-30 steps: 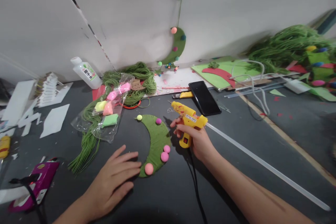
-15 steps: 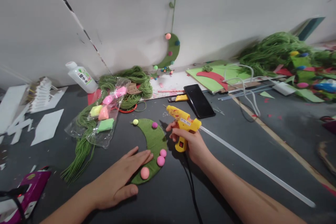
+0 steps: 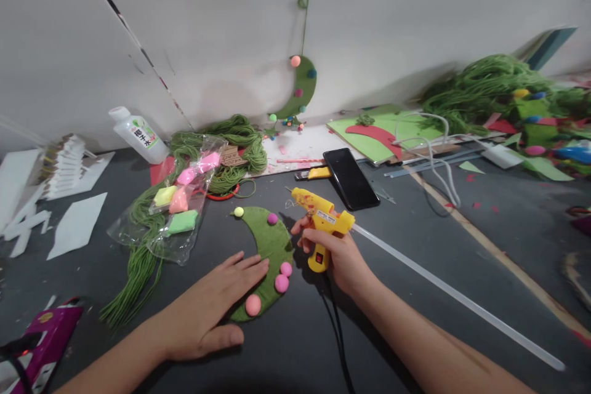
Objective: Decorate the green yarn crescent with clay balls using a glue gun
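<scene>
Flat goes the left hand, fingers loosely spread over the inner edge of the green crescent, which lies on the worktop between both hands, its 5 pom-poms uncovered, seemingly to steady it! Meanwhile the right hand wraps the yellow glue gun's handle, nozzle angled off beyond the crescent, likely keeping the tip clear of felt and fingers.

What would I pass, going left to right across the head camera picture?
Purple thing → bottle → left hand → moon on the table → glue gun → red crescent → big yarn heap.
</scene>
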Available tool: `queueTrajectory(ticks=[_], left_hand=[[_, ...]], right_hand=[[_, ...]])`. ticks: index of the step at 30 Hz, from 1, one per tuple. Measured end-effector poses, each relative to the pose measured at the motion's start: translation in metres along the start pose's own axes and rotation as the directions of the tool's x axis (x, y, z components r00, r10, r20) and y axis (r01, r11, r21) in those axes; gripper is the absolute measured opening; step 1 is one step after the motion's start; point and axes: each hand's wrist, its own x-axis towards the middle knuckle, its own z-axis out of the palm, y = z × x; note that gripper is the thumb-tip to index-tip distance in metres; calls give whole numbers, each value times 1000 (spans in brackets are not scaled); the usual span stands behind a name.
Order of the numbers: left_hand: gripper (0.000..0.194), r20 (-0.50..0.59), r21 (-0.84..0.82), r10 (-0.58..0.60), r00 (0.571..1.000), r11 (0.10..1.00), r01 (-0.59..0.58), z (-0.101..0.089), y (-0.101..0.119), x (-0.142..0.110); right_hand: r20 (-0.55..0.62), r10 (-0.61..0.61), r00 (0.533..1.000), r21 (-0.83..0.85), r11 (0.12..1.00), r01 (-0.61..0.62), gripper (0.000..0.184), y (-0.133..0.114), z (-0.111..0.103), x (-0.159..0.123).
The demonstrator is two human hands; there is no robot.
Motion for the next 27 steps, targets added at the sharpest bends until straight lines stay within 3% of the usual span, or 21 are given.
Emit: queueTrajectory(ticks=[3,9,18,22,27], left_hand=[[75,9,68,28,1000,997,-28,-3,9,2],[70,-114,175,54,992,984,-33,-3,27,12],[80,-31,290,61,998,956,-50,7,38,26],[81,-56,253,33,998,967,-18,6,39,25],[68,-74,188,57,996,981,-43,-8,36,19]], right_hand=[[14,6,1000,15,1000,-6,11,0,-1,1],[31,7,999,22,1000,-8,11,-1,-2,1],[48,14,999,28,999,-15,10,-2,-3,0],[49,17,999,30,999,-19,10,-1,-3,1],[44,12,999,25,1000,-13,9,0,-4,2]])
